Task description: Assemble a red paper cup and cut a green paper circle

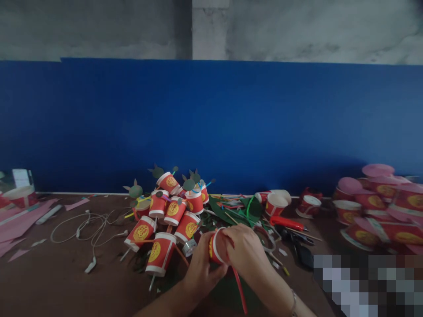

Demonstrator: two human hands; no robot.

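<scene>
My left hand and my right hand are both closed round one red paper cup with a white rim and a gold emblem, held just above the brown table. A red strip hangs down from the cup below my right hand. Just left of my hands lies a pile of similar red cups fitted with sticks and green paper leaves.
White earphone cable lies at the left, pink paper sheets at the far left. Green paper scraps, a red-handled cutter and black scissors sit behind my hands. More red cups with pink lids stack at the right. A blue wall backs the table.
</scene>
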